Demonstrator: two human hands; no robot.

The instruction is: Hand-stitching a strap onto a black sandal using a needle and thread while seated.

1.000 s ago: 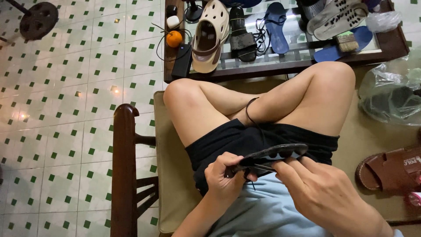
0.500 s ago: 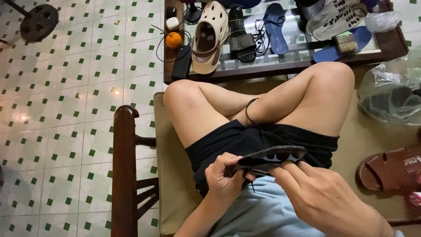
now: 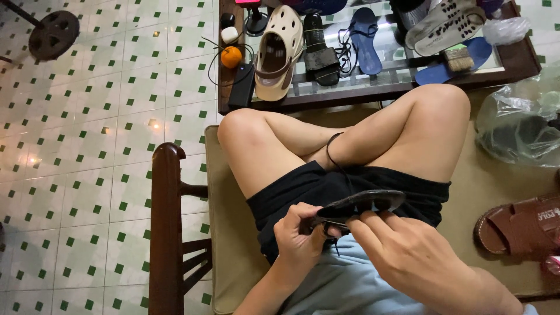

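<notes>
I sit cross-legged on a cushioned bench, and a flat black sandal [image 3: 364, 203] lies edge-on over my lap. My left hand [image 3: 300, 236] grips its near end, fingers curled around it. My right hand [image 3: 408, 251] pinches the sandal's lower edge from the right, fingertips pressed near the middle. A thin dark thread or strap hangs below where the two hands meet.
A glass-topped low table [image 3: 373, 87] ahead carries a beige clog [image 3: 280, 49], a black sandal [image 3: 319, 49], a blue sole [image 3: 366, 38], an orange [image 3: 231, 56] and a brush. A brown sandal [image 3: 522, 227] and a plastic bag [image 3: 519, 125] lie on the bench at right. The bench's wooden armrest [image 3: 166, 227] borders tiled floor.
The sandal has tilted slightly and my right fingers have shifted along its lower edge. My left hand keeps its grip in nearly the same place.
</notes>
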